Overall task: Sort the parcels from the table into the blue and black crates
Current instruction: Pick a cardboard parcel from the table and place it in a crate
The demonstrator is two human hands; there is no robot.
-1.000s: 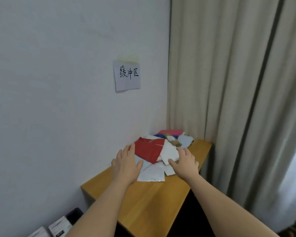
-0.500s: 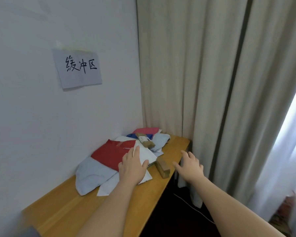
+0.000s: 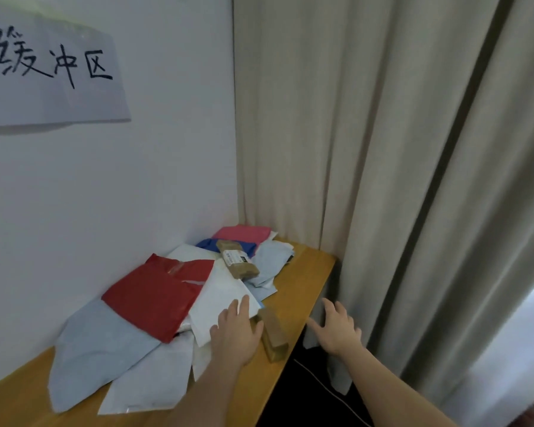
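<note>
Wooden tabletop (image 3: pixel 302 272) in a corner, white wall on one side, beige curtain (image 3: pixel 383 149) on the other. Heaped on it: red parcel (image 3: pixel 154 295), white parcel (image 3: pixel 221 298), grey parcels (image 3: pixel 96 343), blue and pink ones behind. One small brown box (image 3: pixel 274 335) near the front edge. Left hand (image 3: pixel 235 334) flat on the white parcel, fingers straight, beside the box. Right hand (image 3: pixel 336 329) spread open past the edge, holding nothing. Handwritten paper sign (image 3: pixel 53 66) on the wall.
</note>
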